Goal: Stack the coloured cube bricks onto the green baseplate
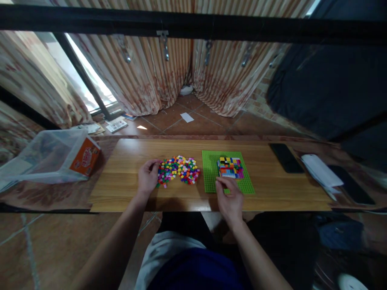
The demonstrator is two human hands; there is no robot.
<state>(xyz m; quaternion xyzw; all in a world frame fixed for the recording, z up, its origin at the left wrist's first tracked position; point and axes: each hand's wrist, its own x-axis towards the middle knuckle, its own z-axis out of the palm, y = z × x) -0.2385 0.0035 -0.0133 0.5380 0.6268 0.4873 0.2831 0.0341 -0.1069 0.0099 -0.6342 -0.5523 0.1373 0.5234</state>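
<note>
A heap of small loose toy bricks (189, 171) in many colours lies on the wooden board. My left hand (148, 176) is at the heap's left edge, thumb and fingers pinched together; whatever is between the fingertips is too small to make out. To the right lies a green baseplate (210, 173) bearing a low multicoloured brick build (230, 166). My right hand (229, 198) is over the plate's front edge, its fingers curled into a pinch at the near left corner of the build. Anything between those fingertips is hidden.
A clear plastic bin (54, 155) with an orange label stands left of the wooden board (121, 165). Toward the right lie a black phone (286, 158), a white item (321, 170) and another dark flat object (352, 184). A black bar (193, 25) crosses overhead.
</note>
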